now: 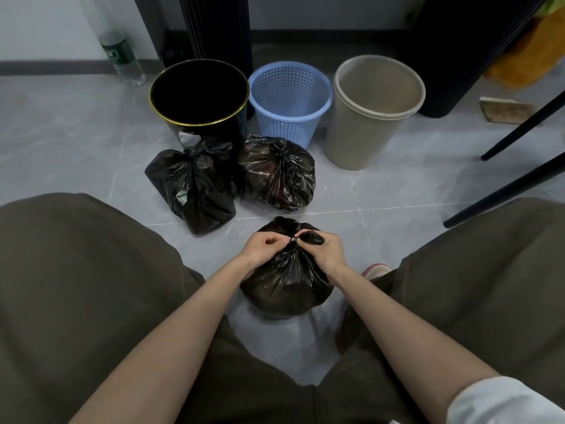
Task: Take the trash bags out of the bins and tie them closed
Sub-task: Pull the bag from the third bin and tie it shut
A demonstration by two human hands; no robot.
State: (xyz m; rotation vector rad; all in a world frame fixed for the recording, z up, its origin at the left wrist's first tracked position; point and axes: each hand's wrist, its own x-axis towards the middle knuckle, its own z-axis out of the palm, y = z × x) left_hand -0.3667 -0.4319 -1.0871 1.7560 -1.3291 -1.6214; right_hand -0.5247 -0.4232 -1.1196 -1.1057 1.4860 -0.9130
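On the floor (397,194), left grip (263,247) and right grip (325,249) pinch the trash bag (284,289); bottle (122,56) label illegible.

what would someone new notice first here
The left hand and right hand pinch the gathered neck of a black trash bag on the floor between the person's knees. Just beyond it lie the left knotted bag and the right knotted bag. Behind those, a black bin, a blue basket and a beige bin stand in a row.
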